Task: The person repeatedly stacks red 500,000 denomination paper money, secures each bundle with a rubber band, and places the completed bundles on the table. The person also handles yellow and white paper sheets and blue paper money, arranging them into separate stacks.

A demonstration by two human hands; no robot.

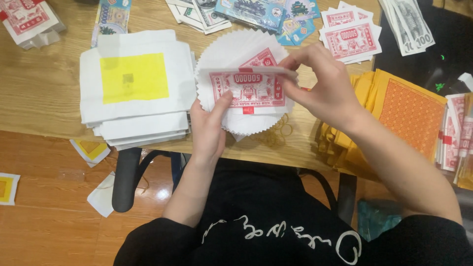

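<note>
My left hand (209, 129) pinches the lower left of a red-printed paper note (248, 87) atop a fanned round stack of white scalloped papers (231, 49) near the counter's (44, 93) front edge. My right hand (322, 86) pinches the note's upper right edge.

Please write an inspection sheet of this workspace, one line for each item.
Surface: light wooden table.
Job's things: red-and-white paper note on a round fan of white scalloped paper.
Clutter: white sheet stack with yellow square; orange paper stack; rubber bands; other note bundles.
Grippers: left hand supports the fan; right hand pinches the note.
Cables: nothing seen.
Surroundings: wooden floor with paper scraps; black chair armrest.
</note>
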